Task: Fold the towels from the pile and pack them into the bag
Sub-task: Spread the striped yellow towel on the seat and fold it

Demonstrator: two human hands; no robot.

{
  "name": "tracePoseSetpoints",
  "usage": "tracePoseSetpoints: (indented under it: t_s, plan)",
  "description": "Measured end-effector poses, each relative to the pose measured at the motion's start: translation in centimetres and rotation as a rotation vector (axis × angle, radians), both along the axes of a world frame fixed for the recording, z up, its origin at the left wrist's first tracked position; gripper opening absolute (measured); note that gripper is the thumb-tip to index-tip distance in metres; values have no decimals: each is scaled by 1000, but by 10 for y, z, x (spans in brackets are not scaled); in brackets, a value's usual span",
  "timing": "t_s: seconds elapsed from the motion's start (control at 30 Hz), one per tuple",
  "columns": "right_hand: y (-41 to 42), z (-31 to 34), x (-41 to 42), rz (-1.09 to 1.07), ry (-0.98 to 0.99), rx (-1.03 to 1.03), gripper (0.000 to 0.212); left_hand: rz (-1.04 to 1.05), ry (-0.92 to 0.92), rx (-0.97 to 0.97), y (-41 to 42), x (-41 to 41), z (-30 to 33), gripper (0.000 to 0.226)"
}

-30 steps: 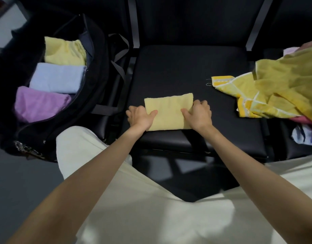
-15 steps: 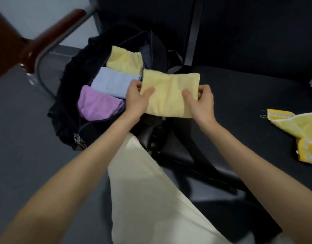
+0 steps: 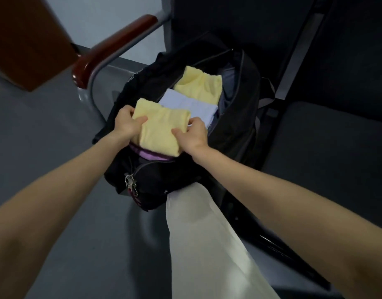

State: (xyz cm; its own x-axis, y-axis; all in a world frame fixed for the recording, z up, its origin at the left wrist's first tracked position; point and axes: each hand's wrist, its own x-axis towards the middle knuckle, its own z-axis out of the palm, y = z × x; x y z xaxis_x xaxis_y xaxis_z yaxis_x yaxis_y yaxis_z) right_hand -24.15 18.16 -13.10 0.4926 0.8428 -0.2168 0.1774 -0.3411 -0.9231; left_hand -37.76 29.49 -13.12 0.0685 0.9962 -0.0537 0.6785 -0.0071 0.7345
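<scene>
Our left hand [image 3: 126,124] and right hand [image 3: 193,134]: arms outstretched, fingers pinching opposite edges of the folded yellow towel [image 3: 161,132].

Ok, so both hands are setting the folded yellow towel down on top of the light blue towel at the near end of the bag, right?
Not quite. The head view shows both hands, left hand and right hand, setting the folded yellow towel at the near end of the bag, but on top of the purple towel, whose edge shows beneath it. The light blue towel lies just beyond.

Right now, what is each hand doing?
Left hand: holding the folded pale yellow terry towel by its left edge.
Right hand: holding the same towel's right edge.
</scene>
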Motion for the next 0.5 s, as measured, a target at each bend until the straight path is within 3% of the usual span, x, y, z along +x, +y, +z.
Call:
tracePoseSetpoints:
  t_s: [0.33, 0.5]
  plan:
    - [10, -16, -19, 115, -95, -126, 58, -255, 640, 261, 13, -22, 0, 23]
    - [11, -19, -20, 269, -296, -243, 67, -191, 872, 283, 2, -15, 0, 46]
